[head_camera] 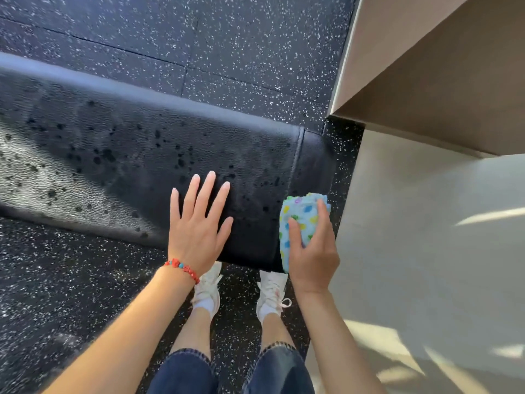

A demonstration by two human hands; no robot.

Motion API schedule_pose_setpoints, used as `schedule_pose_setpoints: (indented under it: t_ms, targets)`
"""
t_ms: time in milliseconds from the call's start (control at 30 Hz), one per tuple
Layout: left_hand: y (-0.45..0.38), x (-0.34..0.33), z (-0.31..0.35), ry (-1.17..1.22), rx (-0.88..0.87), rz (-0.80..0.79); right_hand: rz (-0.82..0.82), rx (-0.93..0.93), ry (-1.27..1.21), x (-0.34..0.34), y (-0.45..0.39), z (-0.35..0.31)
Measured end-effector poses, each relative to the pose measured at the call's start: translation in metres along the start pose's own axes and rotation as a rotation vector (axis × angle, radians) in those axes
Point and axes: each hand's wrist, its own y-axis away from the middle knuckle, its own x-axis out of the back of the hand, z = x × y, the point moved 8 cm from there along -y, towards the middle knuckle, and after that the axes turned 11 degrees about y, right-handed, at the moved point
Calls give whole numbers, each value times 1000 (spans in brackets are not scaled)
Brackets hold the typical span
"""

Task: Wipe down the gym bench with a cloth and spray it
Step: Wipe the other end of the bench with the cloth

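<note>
Speckled floor (255, 52) surrounds the bench (142, 143), wet with droplets. Our left hand (199, 226) presses flat; at its three o'clock our right hand (311, 254) grips the cloth (298, 220) against the bench end. Probably the left palm slips on spray.

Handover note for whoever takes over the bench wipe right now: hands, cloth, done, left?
Left hand: open, fingers straight, flat on the bench near its right end.
Right hand: grips the folded cloth against the right end of the bench, at the near edge.
Spray bottle: not in view.
Done: the bench top is sprayed; droplets are scattered across the pad.
Left: most droplets look unwiped, so wipe from the right end leftward along the whole pad.
</note>
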Motion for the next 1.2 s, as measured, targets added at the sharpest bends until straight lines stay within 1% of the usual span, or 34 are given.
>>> schedule_pose_setpoints:
  t_ms: [233, 300, 400, 533, 633, 667, 733, 833, 967, 1100, 1200]
  targets:
    - [2, -8, -6, 4, -33, 66, 102, -39, -2, -5, -95, -31]
    - [1, -8, -6, 0, -35, 68, 134, -62, 10, -5, -92, -30]
    - [0, -6, -4, 7, -31, 46, 143, -62, 14, -4, -61, -24]
    - [0, -2, -5, 25, -38, 12, 95, -44, 80, -1, -6, -17]
    - [1, 4, -5, 53, -67, -20, 33, -110, 54, 3, 13, -12]
    - [1, 7, -6, 63, -78, -26, 38, -126, 23, 7, 11, -14]
    - [-1, 15, -15, 77, -78, -15, 100, -128, -30, 19, -3, -25]
    - [-9, 29, -42, 64, -24, 41, 198, -123, -61, 25, -38, -46]
    - [-25, 36, -80, 36, 45, 80, 90, -92, 82, -11, -72, -69]
    - [-32, 30, -92, 31, 59, 89, 186, -59, 102, -14, -68, -75]
    - [-30, 28, -92, 25, 48, 124, 224, -77, 100, -16, -68, -79]
